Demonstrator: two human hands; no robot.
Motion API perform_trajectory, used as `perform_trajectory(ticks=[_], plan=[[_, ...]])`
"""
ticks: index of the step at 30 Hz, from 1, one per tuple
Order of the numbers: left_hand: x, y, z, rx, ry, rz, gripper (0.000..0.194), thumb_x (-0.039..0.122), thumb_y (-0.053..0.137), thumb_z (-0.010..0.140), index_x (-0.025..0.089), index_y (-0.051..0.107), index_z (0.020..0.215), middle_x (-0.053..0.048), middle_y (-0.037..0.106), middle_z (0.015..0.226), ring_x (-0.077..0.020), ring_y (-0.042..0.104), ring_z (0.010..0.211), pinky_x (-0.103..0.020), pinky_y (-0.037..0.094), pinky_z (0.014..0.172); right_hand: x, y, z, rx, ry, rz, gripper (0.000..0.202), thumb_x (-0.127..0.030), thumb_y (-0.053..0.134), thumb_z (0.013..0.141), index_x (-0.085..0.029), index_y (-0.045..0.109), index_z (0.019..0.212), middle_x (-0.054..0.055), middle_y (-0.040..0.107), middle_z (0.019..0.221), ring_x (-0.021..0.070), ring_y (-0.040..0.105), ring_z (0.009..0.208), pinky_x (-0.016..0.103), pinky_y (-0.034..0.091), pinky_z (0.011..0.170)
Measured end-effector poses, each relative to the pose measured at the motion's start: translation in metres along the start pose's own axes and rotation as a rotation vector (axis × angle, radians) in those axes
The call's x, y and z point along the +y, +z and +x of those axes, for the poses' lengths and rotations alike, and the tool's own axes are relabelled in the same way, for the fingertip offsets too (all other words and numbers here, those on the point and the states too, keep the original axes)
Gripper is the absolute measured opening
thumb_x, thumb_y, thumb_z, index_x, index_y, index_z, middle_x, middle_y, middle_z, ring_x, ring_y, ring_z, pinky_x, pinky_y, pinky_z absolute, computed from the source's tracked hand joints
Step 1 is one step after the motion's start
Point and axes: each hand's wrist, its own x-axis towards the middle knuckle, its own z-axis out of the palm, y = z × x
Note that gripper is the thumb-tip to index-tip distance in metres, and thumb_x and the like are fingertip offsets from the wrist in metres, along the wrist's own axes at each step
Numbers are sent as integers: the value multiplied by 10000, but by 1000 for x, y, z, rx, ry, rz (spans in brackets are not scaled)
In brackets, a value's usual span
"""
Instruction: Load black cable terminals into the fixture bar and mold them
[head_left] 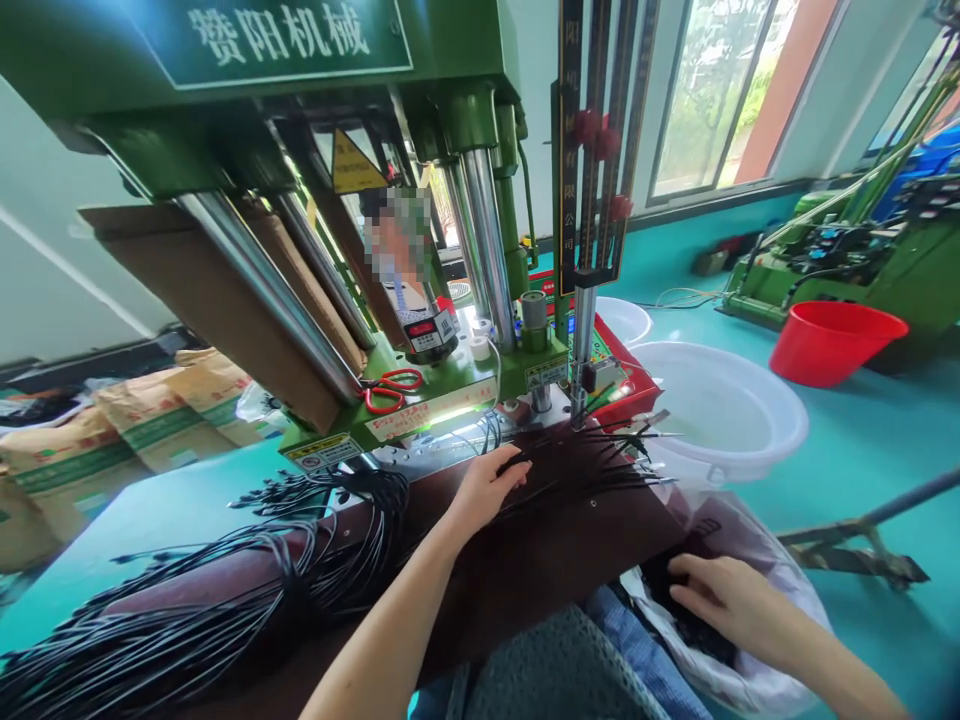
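Note:
My left hand (486, 488) rests over the dark brown board in front of the green press, its fingers curled and closed around black cables (536, 492). Just beyond it, thin cables run into the lit gap of the press (457, 400). My right hand (727, 597) is low on the right, over a white bag (799, 610) with black pieces (686, 620) inside. Its fingers are bent and closed, but what lies between them is too dark to make out. Cable ends with metal tips (652, 470) fan out along the board's right edge.
Bundled black cables (292, 580) cover the board's left side. Red-handled scissors (390, 390) lie on the press base. A white tub (720, 410) and a red bucket (836, 345) stand on the floor at right. Paper sacks (172, 410) are at left. Another person is behind the press.

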Motion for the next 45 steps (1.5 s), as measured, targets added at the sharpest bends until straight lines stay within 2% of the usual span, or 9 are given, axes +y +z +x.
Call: perform_trajectory(ticks=[8,14,20,24,28,31,35,39,45], plan=[[0,-5,-19,-42,-137,-416,305,441,492,805,154,465,704,77,309,513,-43,242,442,-191,154,416,-97,2,49,-240,-320,1026,428,-408,541,833,-200,518,1206,86,680,952,201,626,851,358,470,770],[11,-1,-46,-202,-234,-652,366,497,551,763,156,446,683,94,256,475,-30,188,403,-196,104,387,-152,-7,108,-86,-537,1623,618,-429,696,696,-279,472,1252,75,574,1204,226,493,1137,430,348,968],[15,7,-97,-310,-403,-558,373,522,507,774,174,451,653,83,296,451,-38,227,373,-197,144,370,-166,-18,104,-202,-440,1412,275,-374,509,862,-154,656,936,62,702,770,202,637,800,374,441,794],[11,12,-124,-524,-381,-564,251,389,658,671,172,535,645,31,484,523,-77,408,462,-199,289,437,-155,21,84,-455,-468,1101,363,-422,481,871,-131,696,852,87,703,904,202,624,883,367,416,868],[17,42,-126,-340,-431,-942,345,408,697,614,149,546,785,-7,561,640,-92,494,528,-204,380,491,-143,62,65,-588,-286,1107,417,-492,560,797,-170,659,1043,65,686,949,232,610,947,397,437,875],[19,69,-120,-121,-551,-1228,414,502,669,645,184,459,808,77,424,466,-34,298,340,-153,238,339,-135,64,66,-532,-191,1308,456,-434,615,768,-204,589,1161,78,660,1038,241,581,1017,430,400,929],[18,83,-114,-137,-572,-1212,411,559,590,714,179,459,802,103,344,386,-24,188,283,-147,142,284,-130,27,87,-353,-315,1508,455,-392,552,817,-235,515,1242,101,559,1236,248,512,1128,458,332,990],[20,83,-104,-95,-597,-1166,423,554,609,694,163,461,760,71,428,422,-38,298,294,-161,228,292,-133,-4,99,-357,-384,1014,344,-364,441,896,-202,591,1160,87,592,1200,225,509,1135,438,320,1009],[24,89,-94,-125,-667,-1249,419,517,643,676,173,432,788,44,497,513,-63,391,336,-186,292,316,-131,13,86,-249,-493,592,374,-379,394,913,-203,556,1202,68,594,1196,201,527,1102,372,397,948]])
